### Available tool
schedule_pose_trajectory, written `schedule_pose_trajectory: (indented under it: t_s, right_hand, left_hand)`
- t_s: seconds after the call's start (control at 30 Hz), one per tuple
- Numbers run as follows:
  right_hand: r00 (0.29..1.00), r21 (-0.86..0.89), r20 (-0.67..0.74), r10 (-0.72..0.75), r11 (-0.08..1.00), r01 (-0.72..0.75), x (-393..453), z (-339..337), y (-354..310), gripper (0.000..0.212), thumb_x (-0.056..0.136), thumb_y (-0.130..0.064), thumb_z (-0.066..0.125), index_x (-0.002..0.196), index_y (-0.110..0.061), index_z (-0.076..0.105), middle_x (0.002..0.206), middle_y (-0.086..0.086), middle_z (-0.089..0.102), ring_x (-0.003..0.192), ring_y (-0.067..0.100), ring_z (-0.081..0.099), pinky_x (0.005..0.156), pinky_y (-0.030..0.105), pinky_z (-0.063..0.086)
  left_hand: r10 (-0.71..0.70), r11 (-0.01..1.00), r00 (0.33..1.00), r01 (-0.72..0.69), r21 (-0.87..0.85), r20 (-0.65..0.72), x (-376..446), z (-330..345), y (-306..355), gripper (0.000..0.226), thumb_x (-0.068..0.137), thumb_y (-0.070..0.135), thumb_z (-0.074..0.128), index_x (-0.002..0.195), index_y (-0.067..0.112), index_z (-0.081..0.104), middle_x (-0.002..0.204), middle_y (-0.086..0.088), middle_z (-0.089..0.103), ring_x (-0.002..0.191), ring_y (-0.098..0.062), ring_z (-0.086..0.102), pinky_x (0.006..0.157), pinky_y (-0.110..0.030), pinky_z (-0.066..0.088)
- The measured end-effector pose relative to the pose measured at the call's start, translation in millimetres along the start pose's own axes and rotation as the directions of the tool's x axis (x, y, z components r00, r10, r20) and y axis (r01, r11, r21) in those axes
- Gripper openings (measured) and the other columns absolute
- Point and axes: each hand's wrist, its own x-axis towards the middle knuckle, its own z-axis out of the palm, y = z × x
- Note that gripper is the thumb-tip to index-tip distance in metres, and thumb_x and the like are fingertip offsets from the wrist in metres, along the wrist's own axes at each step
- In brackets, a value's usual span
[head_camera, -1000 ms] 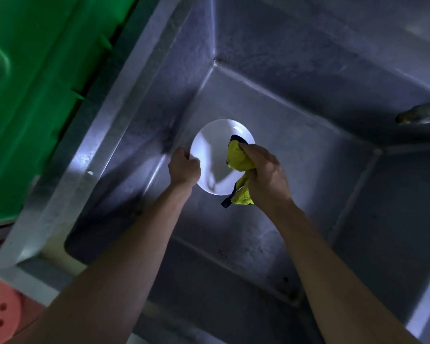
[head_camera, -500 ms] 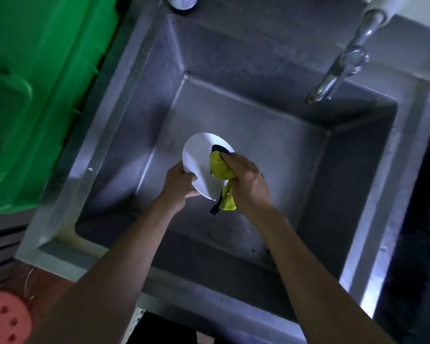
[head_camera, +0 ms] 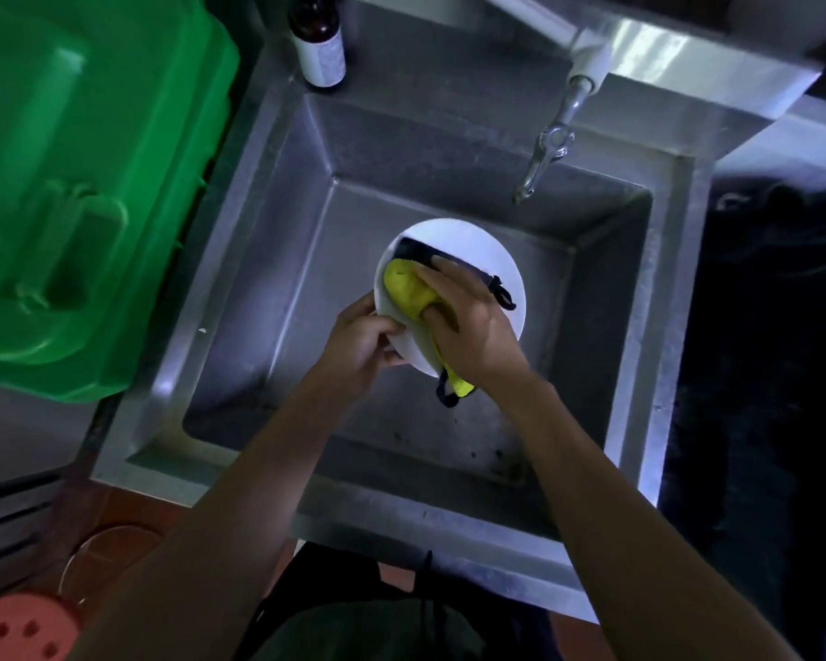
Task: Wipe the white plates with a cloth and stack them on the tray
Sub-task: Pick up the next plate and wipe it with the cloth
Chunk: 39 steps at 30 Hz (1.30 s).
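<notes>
Slipping is the danger here: the white plate (head_camera: pixel 492 260) is hanging tilted over the steel sink (head_camera: pixel 277 240), pinched only at its near-left rim, so a hard scrub could be twisting it loose and dropping it into the basin. The left hand (head_camera: pixel 361 338) is curling thumb and fingers around that rim. The right hand (head_camera: pixel 468 317) is bunching the yellow cloth (head_camera: pixel 404 291), pressing it against the plate's face. No tray is showing anywhere yet.

Plenty of open room inside the sink basin (head_camera: pixel 268 298) left of the plate (head_camera: pixel 501 260), tap spout (head_camera: pixel 542 159) hangs over the back right, and a brown bottle (head_camera: pixel 318 45) sits on the back rim, green bin (head_camera: pixel 82 183) crowds the left side
</notes>
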Motion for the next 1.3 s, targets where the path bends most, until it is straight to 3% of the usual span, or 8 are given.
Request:
schedule_pose_trajectory:
  t_s: [0.23, 0.37, 0.47, 0.73, 0.87, 1.03, 1.17, 1.3]
  right_hand:
    - [0.991, -0.171, -0.074, -0.107, 0.981, 0.093, -19.1, -10.1, 3.6, 0.047, 0.1, -0.018, 0.048, 0.147, -0.017, 0.049, 0.154, 0.011, 0.044, 0.144, 0.032, 0.038, 0.114, 0.052, 0.034]
    - [0.984, -0.287, -0.061, -0.17, 0.947, 0.146, -38.1, -8.8, -1.0, 0.046, 0.101, -0.017, 0.049, 0.147, -0.015, 0.05, 0.155, 0.012, 0.043, 0.146, 0.034, 0.035, 0.113, 0.053, 0.034]
    - [0.98, -0.348, -0.057, -0.192, 0.924, 0.161, -45.5, -1.6, -9.5, 0.046, 0.102, -0.019, 0.046, 0.148, -0.019, 0.048, 0.158, 0.009, 0.039, 0.149, 0.031, 0.03, 0.114, 0.052, 0.032]
    - [0.988, -0.356, -0.031, -0.151, 0.926, 0.13, -21.0, 4.7, -37.8, 0.052, 0.104, -0.04, 0.03, 0.15, -0.023, 0.045, 0.163, 0.005, 0.031, 0.153, 0.028, 0.022, 0.118, 0.051, 0.026]
    - [0.982, -0.389, -0.067, -0.177, 0.911, 0.138, -3.6, 5.1, -48.2, 0.05, 0.104, -0.039, 0.036, 0.151, -0.026, 0.042, 0.164, 0.003, 0.027, 0.153, 0.026, 0.02, 0.12, 0.048, 0.021]
    - [0.982, -0.392, -0.141, -0.129, 0.918, 0.065, 17.6, -1.4, -45.1, 0.05, 0.104, -0.026, 0.043, 0.154, -0.029, 0.037, 0.166, 0.002, 0.023, 0.154, 0.024, 0.015, 0.121, 0.049, 0.021]
    - [0.978, -0.379, -0.201, -0.056, 0.925, -0.025, 24.7, -6.8, -38.8, 0.049, 0.102, -0.025, 0.04, 0.152, -0.027, 0.039, 0.165, 0.003, 0.025, 0.154, 0.025, 0.017, 0.12, 0.049, 0.023]
    - [0.969, -0.362, -0.245, 0.012, 0.927, -0.103, 22.3, -11.3, -31.5, 0.049, 0.103, -0.028, 0.036, 0.151, -0.029, 0.04, 0.165, 0.001, 0.024, 0.154, 0.024, 0.016, 0.122, 0.047, 0.02]
  left_hand:
    - [0.061, 0.997, 0.995, -0.057, -0.051, 0.083, -18.1, 2.7, 19.5, 0.043, 0.076, -0.003, 0.057, 0.105, 0.022, 0.078, 0.107, -0.015, 0.074, 0.095, -0.033, 0.072, 0.078, -0.049, 0.06]
    - [0.079, 0.996, 0.993, -0.075, -0.05, 0.083, -23.1, 4.9, 30.8, 0.046, 0.077, -0.01, 0.05, 0.108, 0.013, 0.074, 0.107, -0.023, 0.07, 0.096, -0.04, 0.068, 0.084, -0.058, 0.055]
    - [0.081, 0.996, 0.989, -0.077, -0.042, 0.121, -27.1, 3.3, 36.4, 0.052, 0.078, -0.017, 0.04, 0.107, 0.011, 0.073, 0.104, -0.022, 0.069, 0.092, -0.037, 0.067, 0.078, -0.049, 0.057]
    - [0.022, 0.987, 0.986, -0.047, 0.152, 0.166, -38.6, -11.4, 47.8, 0.048, 0.074, -0.011, 0.049, 0.12, -0.006, 0.06, 0.102, -0.022, 0.06, 0.094, -0.037, 0.059, 0.081, -0.052, 0.05]
    - [0.006, 0.985, 0.988, -0.033, 0.168, 0.156, -43.3, -15.1, 46.0, 0.044, 0.079, -0.013, 0.047, 0.121, -0.009, 0.058, 0.105, -0.023, 0.062, 0.097, -0.037, 0.059, 0.084, -0.054, 0.05]
    - [0.042, 0.992, 0.993, -0.055, 0.111, 0.114, -49.7, -18.0, 47.3, 0.042, 0.076, -0.006, 0.052, 0.11, 0.01, 0.07, 0.103, -0.016, 0.073, 0.095, -0.035, 0.069, 0.077, -0.051, 0.059]
    - [0.067, 0.995, 0.995, -0.073, 0.072, 0.078, -55.2, -18.1, 48.4, 0.054, 0.061, 0.004, 0.055, 0.111, 0.014, 0.072, 0.105, -0.014, 0.074, 0.093, -0.032, 0.069, 0.074, -0.053, 0.059]
    - [0.09, 0.996, 0.995, -0.091, 0.021, 0.04, -55.7, -16.9, 46.3, 0.05, 0.067, -0.002, 0.054, 0.112, 0.01, 0.071, 0.104, -0.012, 0.075, 0.093, -0.032, 0.069, 0.065, -0.043, 0.059]
